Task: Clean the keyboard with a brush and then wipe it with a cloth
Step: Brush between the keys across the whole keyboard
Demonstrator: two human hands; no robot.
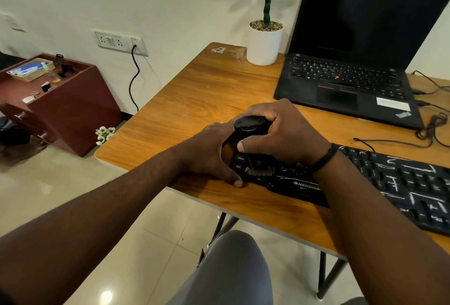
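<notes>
Black keyboard (401,183) lying on wooden table (194,100), near front edge; right end cut off by frame edge; left end partly hidden under both hands. Right hand (280,131) gripping black brush (250,125), fingers curling round handle; bristles showing pale over bottom-left keys. Left hand (211,151) resting against keyboard's left end, thumb along front corner, fingers hidden behind brush. Open laptop (353,61), potted plant (265,41) standing behind; cloth not visible.

R hand (280,131) grips black brush (250,124) on keyboard (401,183) left end; L hand (211,153) steadies kbd edge.
</notes>
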